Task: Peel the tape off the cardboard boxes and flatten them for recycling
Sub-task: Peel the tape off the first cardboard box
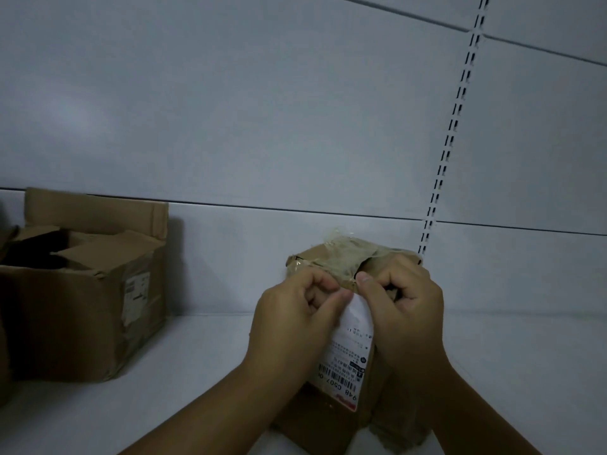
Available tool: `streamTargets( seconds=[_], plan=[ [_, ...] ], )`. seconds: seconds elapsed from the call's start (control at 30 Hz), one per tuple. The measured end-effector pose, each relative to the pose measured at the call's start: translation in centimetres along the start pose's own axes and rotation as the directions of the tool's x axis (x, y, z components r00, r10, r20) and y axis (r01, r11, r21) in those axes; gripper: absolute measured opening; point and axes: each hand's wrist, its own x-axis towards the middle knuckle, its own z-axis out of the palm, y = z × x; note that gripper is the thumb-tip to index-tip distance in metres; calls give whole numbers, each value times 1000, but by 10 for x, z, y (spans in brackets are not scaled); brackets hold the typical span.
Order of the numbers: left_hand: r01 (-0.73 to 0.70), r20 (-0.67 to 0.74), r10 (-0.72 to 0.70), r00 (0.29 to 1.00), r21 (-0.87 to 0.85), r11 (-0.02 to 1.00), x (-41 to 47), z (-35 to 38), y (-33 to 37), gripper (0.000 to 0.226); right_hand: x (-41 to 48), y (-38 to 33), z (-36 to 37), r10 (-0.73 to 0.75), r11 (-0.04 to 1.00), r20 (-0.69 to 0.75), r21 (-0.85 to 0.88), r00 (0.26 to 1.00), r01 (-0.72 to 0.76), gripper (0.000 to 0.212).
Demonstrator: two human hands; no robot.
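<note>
Looking at the head view, the only one. Small box (pixel 331 257) stands on end near the desk's (pixel 197 372) front edge, right of centre, tilted toward the camera, label (pixel 351 356) facing up.

Left hand (pixel 295 310): fingers curled, thumb and forefinger pinching at the label's top edge. Can't tell whether tape or paper is caught.

Right hand (pixel 404 300): fingers curled round the box's top right, thumb tip pressed on the upper edge beside the left thumb.

Tape (pixel 341 254) across the top is wrinkled and glossy, with one corner lifted.

Judgement: box is light, its cardboard soft and already creased, so it will buckle if squeezed. Tape is thin and will likely tear. Grab the lifted corner, pull low along the seam, brace the box by its edges.

Big box (pixel 82 290) sits open at the desk's back left, well apart.
</note>
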Motion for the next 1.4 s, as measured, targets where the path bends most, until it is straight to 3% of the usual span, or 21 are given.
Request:
streamTargets(
  seconds=[0.13,0.3,0.57,0.67,0.87,0.97,1.07,1.2,1.3,1.4],
  plan=[
    [-30,71,28,997,27,999,6,-7,1,16,0,-1,2,-19,999,13,-44,1000,20,37],
    [-270,64,262,963,202,942,6,-9,-1,15,2,-1,0,-25,1000,39,-6,999,26,36],
    [-341,126,321,939,206,917,11,-16,-4,14,1,0,0,-10,1000,64,11,998,9,38],
    [-320,141,301,943,138,937,12,-19,-3,15,1,0,-1,-11,1000,71,13,997,10,39],
    [-107,176,127,976,-118,987,17,-22,-2,21,2,0,-1,-8,1000,83,18,996,6,40],
    [-111,158,134,978,-145,983,16,-21,0,16,2,1,-4,3,1000,93,10,996,-4,41],
    [-123,138,131,982,-69,990,16,-19,2,20,2,-1,-6,-1,1000,122,-3,992,1,39],
    [-284,147,255,956,234,930,19,-15,-2,32,3,-3,-10,-42,997,189,-59,981,54,36],
    [-385,206,339,918,255,887,22,-18,-4,36,3,-1,-15,-122,980,270,-117,955,159,26],
    [-385,235,337,912,205,900,26,-22,-3,30,3,2,-18,-119,982,314,-105,942,159,19]
  ],
)
